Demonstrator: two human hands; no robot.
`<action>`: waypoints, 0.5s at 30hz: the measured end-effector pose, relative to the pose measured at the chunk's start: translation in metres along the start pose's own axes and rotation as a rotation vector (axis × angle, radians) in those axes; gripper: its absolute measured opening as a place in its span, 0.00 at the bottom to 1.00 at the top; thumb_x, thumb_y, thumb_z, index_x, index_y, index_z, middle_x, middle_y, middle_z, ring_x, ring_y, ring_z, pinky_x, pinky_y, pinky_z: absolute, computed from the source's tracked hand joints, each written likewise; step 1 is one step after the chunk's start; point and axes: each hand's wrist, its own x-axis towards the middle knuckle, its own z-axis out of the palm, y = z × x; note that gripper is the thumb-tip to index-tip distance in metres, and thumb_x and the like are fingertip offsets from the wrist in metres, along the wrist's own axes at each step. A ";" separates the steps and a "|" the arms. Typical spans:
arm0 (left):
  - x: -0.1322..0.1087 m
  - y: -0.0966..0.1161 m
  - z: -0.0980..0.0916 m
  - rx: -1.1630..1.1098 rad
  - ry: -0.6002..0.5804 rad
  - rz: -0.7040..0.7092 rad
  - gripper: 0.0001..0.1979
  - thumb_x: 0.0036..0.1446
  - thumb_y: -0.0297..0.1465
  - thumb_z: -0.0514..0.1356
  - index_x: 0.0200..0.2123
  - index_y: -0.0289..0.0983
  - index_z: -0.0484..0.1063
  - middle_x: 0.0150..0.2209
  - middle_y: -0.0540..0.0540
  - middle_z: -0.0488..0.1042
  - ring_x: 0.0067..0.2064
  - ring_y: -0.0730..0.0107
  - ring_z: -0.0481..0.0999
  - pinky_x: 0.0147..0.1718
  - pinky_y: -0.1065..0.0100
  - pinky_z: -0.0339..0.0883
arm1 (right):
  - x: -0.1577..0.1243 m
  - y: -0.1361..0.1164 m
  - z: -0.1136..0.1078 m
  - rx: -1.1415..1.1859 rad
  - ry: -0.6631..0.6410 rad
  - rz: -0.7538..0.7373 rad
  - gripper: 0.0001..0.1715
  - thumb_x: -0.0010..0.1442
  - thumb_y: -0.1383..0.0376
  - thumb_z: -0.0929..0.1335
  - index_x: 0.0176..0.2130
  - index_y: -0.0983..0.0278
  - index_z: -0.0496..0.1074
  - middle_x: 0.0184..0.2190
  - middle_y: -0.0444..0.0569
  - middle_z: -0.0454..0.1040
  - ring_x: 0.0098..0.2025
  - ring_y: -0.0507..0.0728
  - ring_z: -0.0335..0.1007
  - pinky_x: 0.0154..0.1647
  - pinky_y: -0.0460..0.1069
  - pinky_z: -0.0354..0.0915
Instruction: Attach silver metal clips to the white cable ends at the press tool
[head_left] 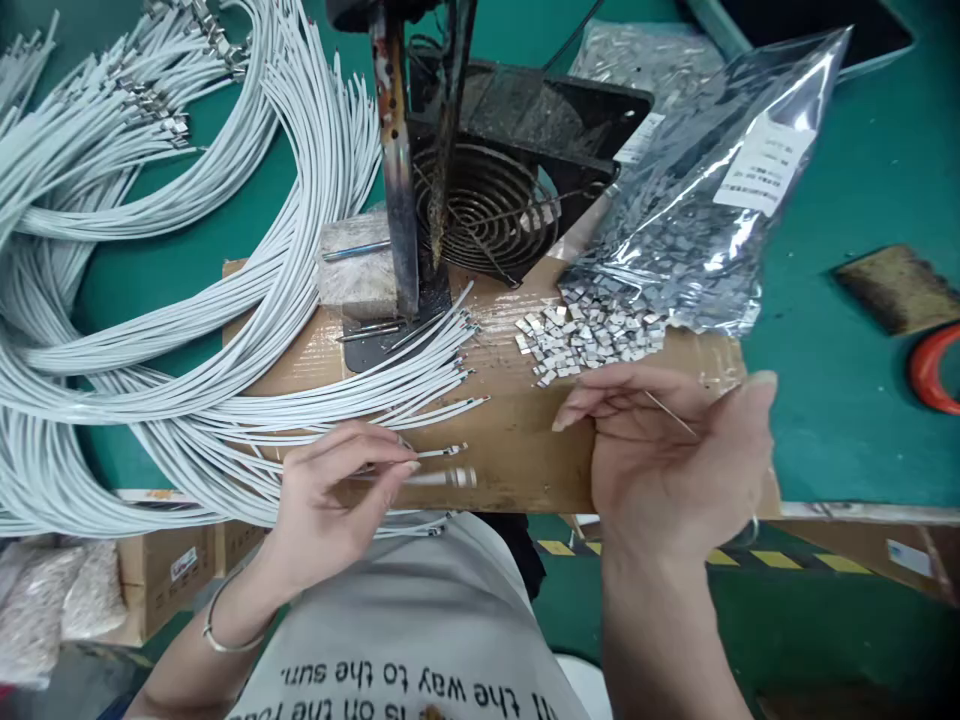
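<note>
My left hand pinches the end of a white wire over the cardboard sheet, its stripped tip pointing right. My right hand is palm up beside it, fingers loosely curled, with a thin metal needle-like pin lying across the fingers. A pile of small silver metal pieces lies on the cardboard just beyond my right hand, spilling from a shiny plastic bag. More white wires with bare ends fan across the cardboard above my left hand.
A big bundle of looped white wires covers the green table at left. A dirty black fan and an upright metal tool stand behind the cardboard. An orange ring lies at the right edge. Cardboard boxes sit below left.
</note>
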 end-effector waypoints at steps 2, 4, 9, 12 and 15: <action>-0.008 -0.009 0.001 0.049 -0.001 -0.013 0.07 0.63 0.21 0.67 0.41 0.38 0.82 0.35 0.46 0.82 0.27 0.74 0.77 0.25 0.72 0.71 | -0.002 0.003 0.003 0.007 0.037 -0.006 0.37 0.67 0.38 0.65 0.25 0.61 0.83 0.21 0.51 0.78 0.21 0.56 0.74 0.19 0.52 0.69; -0.015 -0.017 0.003 0.208 0.144 0.010 0.08 0.62 0.21 0.67 0.44 0.38 0.80 0.33 0.50 0.76 0.25 0.78 0.70 0.22 0.73 0.67 | -0.003 0.005 0.006 0.022 0.039 -0.007 0.37 0.66 0.37 0.66 0.25 0.62 0.83 0.21 0.50 0.79 0.21 0.56 0.74 0.19 0.51 0.70; -0.024 -0.031 -0.005 0.648 0.316 0.103 0.09 0.62 0.24 0.69 0.45 0.39 0.80 0.33 0.51 0.67 0.28 0.74 0.66 0.29 0.69 0.66 | -0.002 0.006 0.006 0.049 0.000 -0.021 0.36 0.66 0.38 0.67 0.27 0.63 0.84 0.22 0.51 0.80 0.22 0.55 0.75 0.20 0.50 0.71; -0.023 -0.036 -0.014 0.721 0.238 0.135 0.07 0.64 0.25 0.68 0.45 0.39 0.80 0.36 0.47 0.71 0.35 0.67 0.73 0.34 0.66 0.69 | -0.002 0.007 0.005 0.056 -0.015 -0.036 0.34 0.69 0.42 0.67 0.28 0.63 0.83 0.23 0.51 0.80 0.22 0.55 0.75 0.21 0.50 0.72; -0.019 -0.038 -0.021 0.736 0.161 0.215 0.07 0.65 0.24 0.66 0.45 0.38 0.78 0.41 0.42 0.73 0.42 0.61 0.76 0.40 0.62 0.71 | -0.003 0.007 0.004 0.060 -0.025 -0.048 0.33 0.70 0.44 0.67 0.28 0.64 0.83 0.24 0.51 0.81 0.23 0.54 0.76 0.22 0.50 0.72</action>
